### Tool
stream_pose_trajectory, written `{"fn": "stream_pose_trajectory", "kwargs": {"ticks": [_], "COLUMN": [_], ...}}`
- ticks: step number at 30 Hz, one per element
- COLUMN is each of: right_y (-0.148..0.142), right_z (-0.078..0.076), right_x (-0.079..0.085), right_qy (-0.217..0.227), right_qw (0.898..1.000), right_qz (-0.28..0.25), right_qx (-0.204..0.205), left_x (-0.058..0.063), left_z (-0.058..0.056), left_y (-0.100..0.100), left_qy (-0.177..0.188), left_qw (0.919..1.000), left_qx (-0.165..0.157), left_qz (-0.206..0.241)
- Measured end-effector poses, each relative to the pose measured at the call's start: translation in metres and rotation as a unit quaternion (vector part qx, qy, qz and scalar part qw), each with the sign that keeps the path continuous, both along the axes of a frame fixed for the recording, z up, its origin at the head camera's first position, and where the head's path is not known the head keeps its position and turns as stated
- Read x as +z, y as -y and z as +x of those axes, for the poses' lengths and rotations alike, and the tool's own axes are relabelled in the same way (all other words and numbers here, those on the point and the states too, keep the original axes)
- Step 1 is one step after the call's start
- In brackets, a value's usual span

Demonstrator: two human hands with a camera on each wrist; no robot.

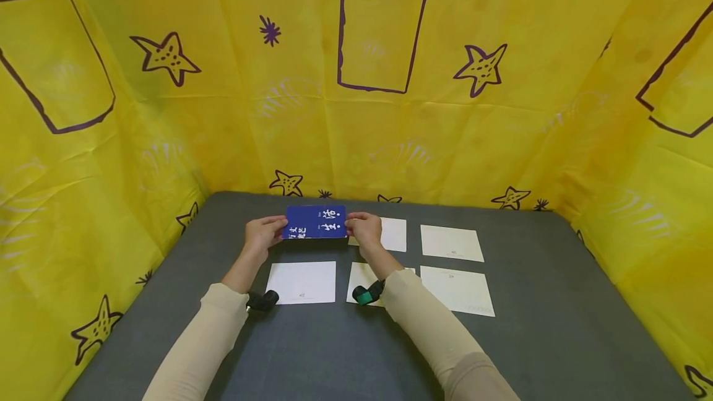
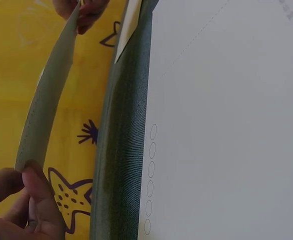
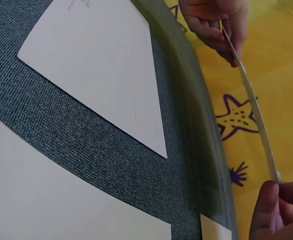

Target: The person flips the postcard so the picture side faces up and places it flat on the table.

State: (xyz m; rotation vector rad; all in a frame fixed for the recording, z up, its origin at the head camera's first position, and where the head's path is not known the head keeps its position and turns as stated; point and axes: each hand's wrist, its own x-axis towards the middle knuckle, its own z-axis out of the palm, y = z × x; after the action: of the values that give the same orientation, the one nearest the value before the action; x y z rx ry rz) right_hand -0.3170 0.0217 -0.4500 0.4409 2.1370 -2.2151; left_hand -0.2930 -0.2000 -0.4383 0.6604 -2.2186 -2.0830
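A blue postcard [image 1: 312, 223] with white lettering is held up over the far left part of the dark table, its printed side facing the head camera. My left hand [image 1: 263, 234] pinches its left edge between thumb and fingers. At the opposite edge my right hand [image 1: 364, 231] pinches it the same way. Seen from the left wrist, the pale back of the postcard [image 2: 49, 95] bows slightly between the hands. In the right wrist view the postcard [image 3: 254, 107] shows almost edge-on. Behind my right hand, a white card [image 1: 394, 235] lies partly covered.
More white cards lie in two rows on the table [image 1: 312, 351]: one card [image 1: 303, 283] at front left, another [image 1: 362, 274] under my right forearm, and two at right, a far card [image 1: 452, 243] and a near card [image 1: 458, 289]. Yellow patterned cloth [image 1: 301, 116] surrounds the table's back and sides.
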Motion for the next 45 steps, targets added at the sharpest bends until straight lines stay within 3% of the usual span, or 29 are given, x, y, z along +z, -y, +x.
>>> {"fn": "stream_pose_trajectory", "kwargs": {"ticks": [15, 45], "right_y": [-0.0002, 0.0022], "right_z": [0.0003, 0.0013], "right_x": [0.0022, 0.0005], "right_qy": [0.022, 0.026], "right_qw": [0.999, 0.998], "right_qz": [-0.032, 0.043], "right_qx": [0.027, 0.049], "left_x": [0.0004, -0.0019], "left_z": [-0.0028, -0.0038], "left_y": [-0.0003, 0.0034], "left_qy": [0.002, 0.022], "left_qw": [0.9999, 0.9977], "left_qx": [0.006, -0.001], "left_qz": [-0.012, -0.064]}}
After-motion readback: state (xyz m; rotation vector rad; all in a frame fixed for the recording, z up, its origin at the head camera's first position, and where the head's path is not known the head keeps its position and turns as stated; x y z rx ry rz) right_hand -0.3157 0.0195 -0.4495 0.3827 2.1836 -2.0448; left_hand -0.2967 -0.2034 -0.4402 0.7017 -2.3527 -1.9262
